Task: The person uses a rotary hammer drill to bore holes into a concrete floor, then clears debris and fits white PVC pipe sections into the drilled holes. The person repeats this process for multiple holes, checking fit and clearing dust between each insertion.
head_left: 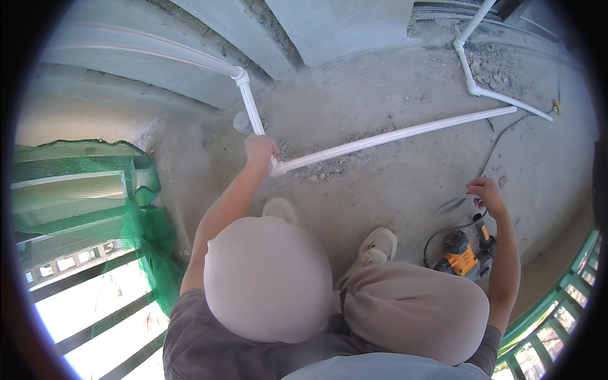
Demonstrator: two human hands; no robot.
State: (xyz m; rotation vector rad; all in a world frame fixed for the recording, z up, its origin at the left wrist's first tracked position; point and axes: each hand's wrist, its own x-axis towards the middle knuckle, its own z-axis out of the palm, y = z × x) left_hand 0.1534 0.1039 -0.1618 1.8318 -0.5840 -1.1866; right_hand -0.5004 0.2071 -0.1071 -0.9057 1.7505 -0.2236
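My left hand (pixel 260 152) is closed around a short white plastic pipe (pixel 251 107), just above the white elbow fitting (pixel 278 168) on the floor. From that elbow a long white pipe (pixel 399 134) runs off to the right, its far end free. At the short pipe's upper end, another white fitting (pixel 240 76) joins it to a pipe (pixel 171 47) along the wall. Over on the right, my right hand (pixel 486 193) has curled fingers on a thin grey loop (pixel 451 205), blurred and unclear in kind. A dark cable (pixel 500 136) passes by this hand.
An orange and black power tool (pixel 462 256) lies below my right hand. At the far right stands another jointed white pipe (pixel 467 63) by rubble (pixel 500 66). Green netting (pixel 152 253) covers railings on the left; a green railing (pixel 557 304) curves at lower right.
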